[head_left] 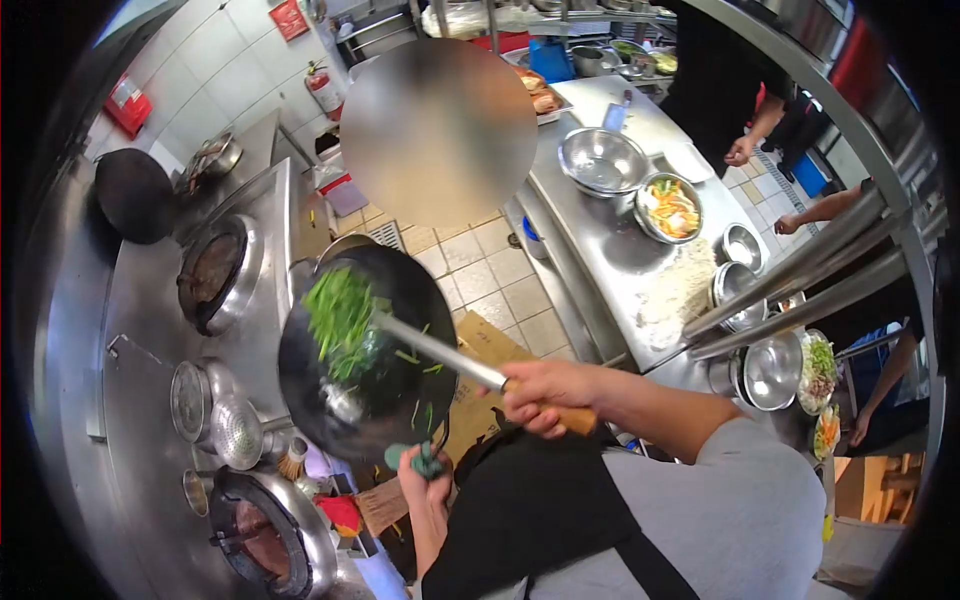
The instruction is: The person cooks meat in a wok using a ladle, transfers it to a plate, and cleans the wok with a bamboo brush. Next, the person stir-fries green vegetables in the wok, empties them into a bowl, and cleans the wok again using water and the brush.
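A black wok [390, 290] is held up off the burners, tilted, with chopped green vegetables [340, 315] gathered toward its far left side. My left hand [425, 480] is closed at the wok's near edge, gripping its handle through a green cloth [418, 459]. In my right hand [545, 397] is a long wok utensil [440, 350] with a metal shaft and wooden grip. Its shaft reaches over the wok to the greens, which hide its head, so I cannot tell whether it is a ladle or a spatula.
Wok burners [215, 270] line the steel range at left, near a perforated skimmer [236, 430] and a bamboo brush [292, 460]. A steel counter [650, 280] at right carries metal bowls [603, 160] and a bowl of cut vegetables [670, 208]. Other people [725, 90] stand beyond it.
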